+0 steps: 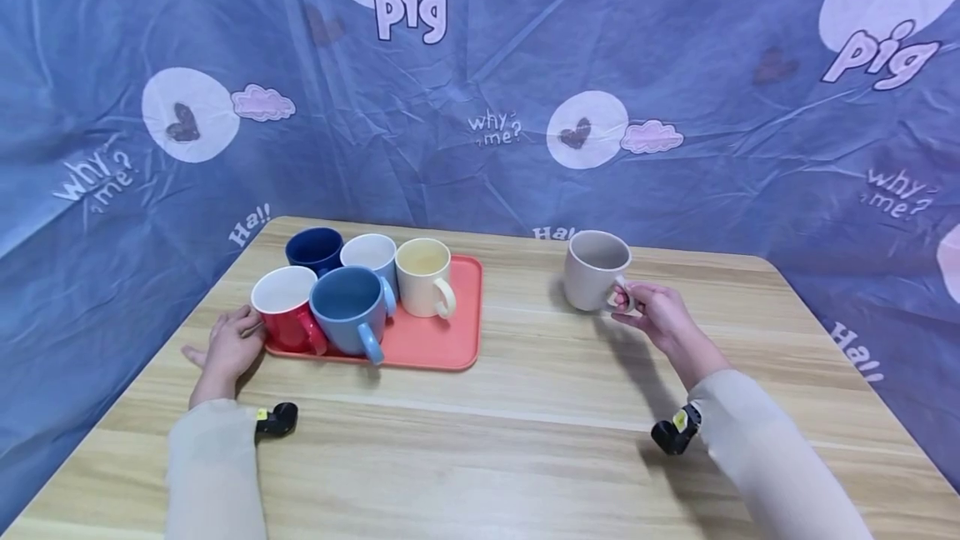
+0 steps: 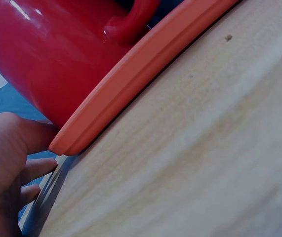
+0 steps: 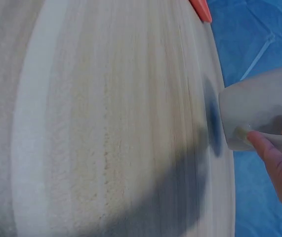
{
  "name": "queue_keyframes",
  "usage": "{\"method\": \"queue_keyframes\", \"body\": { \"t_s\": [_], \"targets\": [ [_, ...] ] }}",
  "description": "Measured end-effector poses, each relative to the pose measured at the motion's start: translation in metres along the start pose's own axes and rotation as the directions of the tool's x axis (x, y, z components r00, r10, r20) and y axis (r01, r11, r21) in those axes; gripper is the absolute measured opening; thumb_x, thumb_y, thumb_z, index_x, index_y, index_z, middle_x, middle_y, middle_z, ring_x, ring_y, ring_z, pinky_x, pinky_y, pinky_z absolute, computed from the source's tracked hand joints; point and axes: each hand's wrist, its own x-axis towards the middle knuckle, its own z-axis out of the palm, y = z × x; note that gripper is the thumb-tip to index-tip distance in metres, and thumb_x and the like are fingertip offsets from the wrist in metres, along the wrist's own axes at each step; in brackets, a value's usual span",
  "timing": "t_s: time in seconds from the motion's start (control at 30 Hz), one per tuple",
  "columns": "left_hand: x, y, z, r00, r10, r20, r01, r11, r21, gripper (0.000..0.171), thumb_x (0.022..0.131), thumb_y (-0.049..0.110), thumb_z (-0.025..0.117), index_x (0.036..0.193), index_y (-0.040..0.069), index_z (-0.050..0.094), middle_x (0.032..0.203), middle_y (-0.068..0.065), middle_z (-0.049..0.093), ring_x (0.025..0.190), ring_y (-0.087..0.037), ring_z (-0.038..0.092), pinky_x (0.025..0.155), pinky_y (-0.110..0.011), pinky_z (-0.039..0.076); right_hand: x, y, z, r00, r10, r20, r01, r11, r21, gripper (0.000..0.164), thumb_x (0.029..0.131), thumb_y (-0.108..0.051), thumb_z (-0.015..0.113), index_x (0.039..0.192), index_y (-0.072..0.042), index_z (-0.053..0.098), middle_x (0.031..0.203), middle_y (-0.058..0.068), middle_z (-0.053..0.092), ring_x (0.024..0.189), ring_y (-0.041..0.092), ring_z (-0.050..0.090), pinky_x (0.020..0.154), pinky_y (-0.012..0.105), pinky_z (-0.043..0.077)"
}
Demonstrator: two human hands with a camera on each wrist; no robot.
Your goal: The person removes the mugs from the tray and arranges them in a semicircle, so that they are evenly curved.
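In the head view, my right hand [image 1: 660, 315] grips the handle of a light grey mug [image 1: 587, 277]. The mug [image 3: 259, 106] is upright, and in the right wrist view a narrow gap with shadow shows under its base. A coral-red tray [image 1: 431, 348] lies on the left, bearing several mugs. Beside its left end is my left hand [image 1: 228, 348], close to the red mug [image 1: 288, 315]. Seen from the left wrist, that hand touches the tray's corner with one digit, and its other fingers [image 2: 34, 170] reach past the edge, not curled round anything.
Also on the tray are a navy mug [image 1: 311, 248], a white-lined blue mug [image 1: 369, 252], a cream mug [image 1: 420, 286] and a larger blue mug [image 1: 345, 315]. A wooden table [image 1: 487, 448] bears everything. Blue printed cloth [image 1: 487, 173] hangs along its back and sides.
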Motion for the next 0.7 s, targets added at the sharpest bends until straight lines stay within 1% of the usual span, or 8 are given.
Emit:
{"method": "queue_keyframes", "body": {
  "t_s": [0.13,0.33,0.57,0.7],
  "targets": [
    [0.0,0.0,0.0,1.0,-0.007,0.004,0.007,1.0,0.002,0.042,0.089,0.027,0.039,0.12,-0.001,0.045,0.134,-0.022,0.027,0.125,-0.041,0.005,0.078,-0.062,-0.026,0.005,0.002,-0.004,1.0,-0.005,-0.004,0.005,1.0,0.021,0.029,0.09,-0.001,0.038,0.075,-0.005,0.062,0.068,0.004,0.059,0.065,0.012,0.055,0.07,0.035,0.049],
    [-0.001,-0.001,0.001,1.0,-0.012,0.006,0.012,1.0,0.001,0.042,0.089,0.026,0.039,0.121,-0.001,0.044,0.134,-0.022,0.027,0.125,-0.04,0.004,0.078,-0.062,-0.026,0.01,0.004,-0.01,1.0,-0.006,0.009,0.006,0.999,0.041,0.032,0.09,0.0,0.035,0.075,-0.004,0.063,0.067,0.005,0.058,0.063,0.012,0.054,0.069,0.035,0.049],
    [-0.001,0.0,0.001,1.0,-0.007,-0.003,0.007,1.0,-0.007,0.041,0.089,0.025,0.039,0.12,-0.001,0.045,0.134,-0.021,0.027,0.125,-0.04,0.004,0.078,-0.061,-0.026,0.015,0.006,-0.015,1.0,0.004,0.019,-0.005,0.999,0.048,0.029,0.091,-0.001,0.036,0.076,-0.003,0.061,0.067,0.005,0.057,0.064,0.012,0.054,0.07,0.035,0.049],
    [0.0,0.0,0.0,1.0,-0.009,-0.004,0.009,1.0,-0.004,0.042,0.089,0.025,0.039,0.121,-0.001,0.045,0.134,-0.021,0.027,0.125,-0.04,0.005,0.078,-0.062,-0.026,0.018,0.006,-0.019,0.998,0.0,0.064,-0.001,1.0,0.026,0.028,0.092,-0.003,0.035,0.079,-0.001,0.06,0.07,0.005,0.057,0.066,0.012,0.054,0.073,0.037,0.048]
  ]
}}
